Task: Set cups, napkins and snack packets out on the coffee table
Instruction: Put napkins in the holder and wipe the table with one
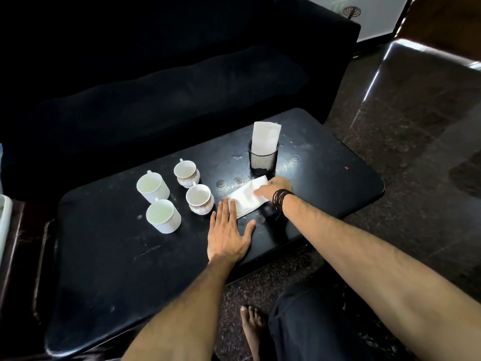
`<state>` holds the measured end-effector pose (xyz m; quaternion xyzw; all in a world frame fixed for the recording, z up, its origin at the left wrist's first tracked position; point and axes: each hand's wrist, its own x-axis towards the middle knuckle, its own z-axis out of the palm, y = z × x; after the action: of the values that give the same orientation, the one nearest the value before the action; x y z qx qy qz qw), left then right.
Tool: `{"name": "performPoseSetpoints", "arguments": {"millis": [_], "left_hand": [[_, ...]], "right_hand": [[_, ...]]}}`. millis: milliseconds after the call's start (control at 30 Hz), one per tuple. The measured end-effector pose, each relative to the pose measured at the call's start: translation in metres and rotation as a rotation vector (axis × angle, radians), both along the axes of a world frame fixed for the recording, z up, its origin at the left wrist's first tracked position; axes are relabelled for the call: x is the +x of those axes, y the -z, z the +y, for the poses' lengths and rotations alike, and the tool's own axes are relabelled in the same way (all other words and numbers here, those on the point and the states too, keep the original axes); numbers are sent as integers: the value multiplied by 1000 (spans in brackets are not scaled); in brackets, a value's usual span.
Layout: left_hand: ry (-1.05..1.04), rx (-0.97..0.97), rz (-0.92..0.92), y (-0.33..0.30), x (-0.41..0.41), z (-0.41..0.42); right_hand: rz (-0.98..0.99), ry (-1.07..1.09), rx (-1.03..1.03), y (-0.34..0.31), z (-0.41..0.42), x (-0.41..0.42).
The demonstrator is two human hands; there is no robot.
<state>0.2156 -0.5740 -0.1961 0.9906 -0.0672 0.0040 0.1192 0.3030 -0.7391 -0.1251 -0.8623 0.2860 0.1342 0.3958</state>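
While both hands lie flat, left hand [229,231] and right hand [273,188] press the napkin [247,198].

Both forearms are bare from the elbow down, with no sleeves showing, and both carry dark hair along their length. The left hand [229,230] wears no ring, watch or band. The wrist of the right hand [273,187] is wrapped in a stack of thin dark bracelets [281,200], several strands of cord or small beads bunched together. Lower in view one leg is covered by dark trousers [312,327], and beside it a bare foot [253,327] shows its toes.
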Motion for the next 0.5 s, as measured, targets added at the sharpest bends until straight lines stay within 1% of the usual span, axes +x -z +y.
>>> {"name": "performPoseSetpoints", "arguments": {"millis": [133,233,267,367,433,500], "left_hand": [[6,7,0,-1,-1,0],[9,6,4,-2,-1,0],[8,7,5,-3,-1,0],[5,11,14,-3,0,0],[5,21,15,-3,0,0],[8,28,14,-2,0,0]], "right_hand": [[-171,-67,-103,-6,-5,-6],[-208,-118,40,-5,-17,-5],[-217,-138,49,-5,-21,-6],[-279,-204,-35,-9,-32,-7],[-350,-263,-117,-24,-41,-1],[-435,-276,-100,-51,-52,12]]}}
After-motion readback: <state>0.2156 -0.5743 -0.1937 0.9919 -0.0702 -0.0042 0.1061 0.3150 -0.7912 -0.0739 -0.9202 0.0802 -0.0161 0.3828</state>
